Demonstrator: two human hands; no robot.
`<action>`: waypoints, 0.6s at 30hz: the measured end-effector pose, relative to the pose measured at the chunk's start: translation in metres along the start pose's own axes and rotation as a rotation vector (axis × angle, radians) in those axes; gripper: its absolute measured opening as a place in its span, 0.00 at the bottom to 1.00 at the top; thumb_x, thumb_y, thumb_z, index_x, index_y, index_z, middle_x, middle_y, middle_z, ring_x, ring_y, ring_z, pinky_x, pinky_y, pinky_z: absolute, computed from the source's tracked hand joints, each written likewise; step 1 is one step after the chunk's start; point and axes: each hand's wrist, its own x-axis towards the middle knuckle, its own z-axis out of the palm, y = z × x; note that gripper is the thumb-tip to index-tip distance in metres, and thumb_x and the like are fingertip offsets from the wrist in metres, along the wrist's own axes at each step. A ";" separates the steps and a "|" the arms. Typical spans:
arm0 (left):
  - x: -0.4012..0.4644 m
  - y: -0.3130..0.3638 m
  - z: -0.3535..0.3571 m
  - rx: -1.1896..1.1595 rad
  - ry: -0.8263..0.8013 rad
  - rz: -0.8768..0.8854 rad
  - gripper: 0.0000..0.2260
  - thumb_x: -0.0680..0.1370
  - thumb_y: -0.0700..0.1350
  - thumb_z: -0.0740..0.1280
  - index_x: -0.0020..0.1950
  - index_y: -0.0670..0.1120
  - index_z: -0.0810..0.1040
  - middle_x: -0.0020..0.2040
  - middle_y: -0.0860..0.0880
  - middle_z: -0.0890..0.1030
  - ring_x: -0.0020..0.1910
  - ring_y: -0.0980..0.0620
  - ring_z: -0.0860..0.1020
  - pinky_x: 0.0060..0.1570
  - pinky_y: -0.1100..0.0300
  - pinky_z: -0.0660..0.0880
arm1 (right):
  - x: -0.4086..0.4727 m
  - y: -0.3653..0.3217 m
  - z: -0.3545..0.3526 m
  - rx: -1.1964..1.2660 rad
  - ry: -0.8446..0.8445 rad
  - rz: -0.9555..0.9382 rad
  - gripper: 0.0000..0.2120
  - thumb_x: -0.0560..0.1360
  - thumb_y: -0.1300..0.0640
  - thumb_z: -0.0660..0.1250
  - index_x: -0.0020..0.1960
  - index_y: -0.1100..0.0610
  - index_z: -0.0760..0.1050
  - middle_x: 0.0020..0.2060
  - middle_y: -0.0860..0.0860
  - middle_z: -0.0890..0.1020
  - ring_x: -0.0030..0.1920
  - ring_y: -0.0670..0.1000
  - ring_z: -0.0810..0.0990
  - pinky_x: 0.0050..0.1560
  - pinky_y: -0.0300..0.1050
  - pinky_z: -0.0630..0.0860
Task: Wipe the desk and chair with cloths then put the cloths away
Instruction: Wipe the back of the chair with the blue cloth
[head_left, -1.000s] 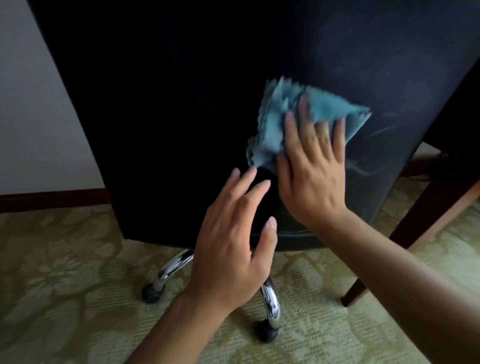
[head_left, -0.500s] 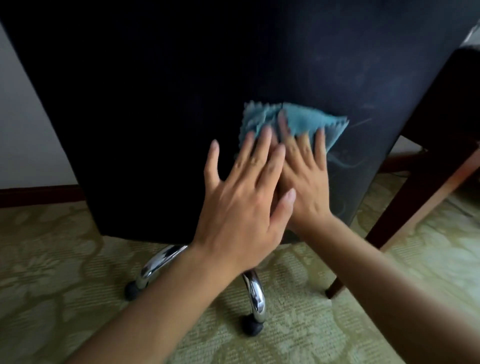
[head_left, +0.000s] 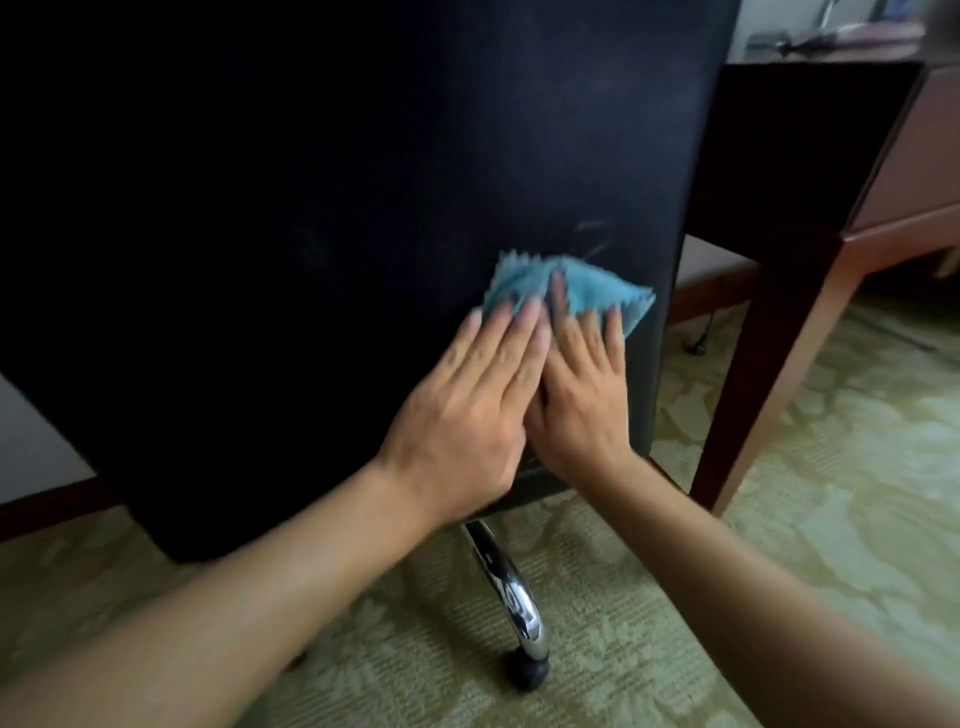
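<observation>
Head view: both hands lying flat, fingers extended and close together, left hand (head_left: 470, 410) beside right hand (head_left: 584, 387), pressing blue cloth (head_left: 571, 283) against lower right of dark chair back (head_left: 337, 208). Possibly overlapping at thumbs; blurred. Desk leg (head_left: 769, 364) standing just beside.

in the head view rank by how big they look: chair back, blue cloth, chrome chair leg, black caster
1. chair back, by far the largest
2. blue cloth and chrome chair leg: too similar to rank, the cloth is partly under the fingers
3. black caster, smallest
</observation>
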 end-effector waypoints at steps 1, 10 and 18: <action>0.024 -0.005 -0.005 0.001 0.052 0.024 0.23 0.80 0.41 0.55 0.74 0.33 0.65 0.75 0.35 0.64 0.76 0.38 0.62 0.75 0.43 0.60 | 0.017 0.007 -0.006 0.019 0.054 0.050 0.24 0.84 0.50 0.49 0.76 0.61 0.62 0.76 0.57 0.57 0.76 0.55 0.59 0.76 0.63 0.53; -0.008 0.016 0.037 0.067 -0.013 0.337 0.19 0.83 0.37 0.52 0.68 0.36 0.75 0.68 0.37 0.76 0.66 0.41 0.76 0.69 0.48 0.69 | -0.088 -0.005 0.023 0.052 -0.070 0.346 0.27 0.82 0.53 0.53 0.79 0.59 0.52 0.78 0.57 0.55 0.79 0.58 0.53 0.76 0.64 0.54; 0.048 -0.001 0.003 0.105 0.073 0.251 0.19 0.83 0.36 0.50 0.67 0.37 0.77 0.68 0.39 0.77 0.67 0.44 0.76 0.67 0.48 0.69 | -0.012 0.014 -0.004 0.075 0.022 0.281 0.26 0.82 0.56 0.53 0.78 0.59 0.54 0.77 0.56 0.52 0.77 0.58 0.58 0.74 0.67 0.55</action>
